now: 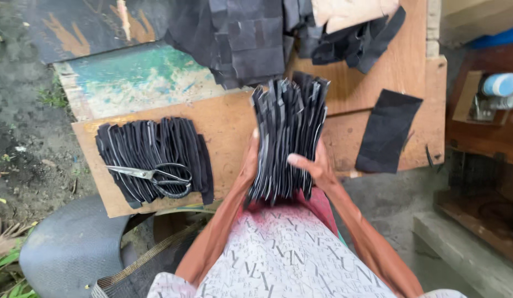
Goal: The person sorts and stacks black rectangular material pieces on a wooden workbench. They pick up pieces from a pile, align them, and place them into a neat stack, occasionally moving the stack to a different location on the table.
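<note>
I count two black stacks | both hands (317,165) clamp one upright stack (289,138), long axis pointing away | scissors (157,176) lie on the other stack (151,157)

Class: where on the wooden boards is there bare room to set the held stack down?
Bare board lies between the scissors pile and the held stack; more before the single black piece. The far heap is crowded.
</note>
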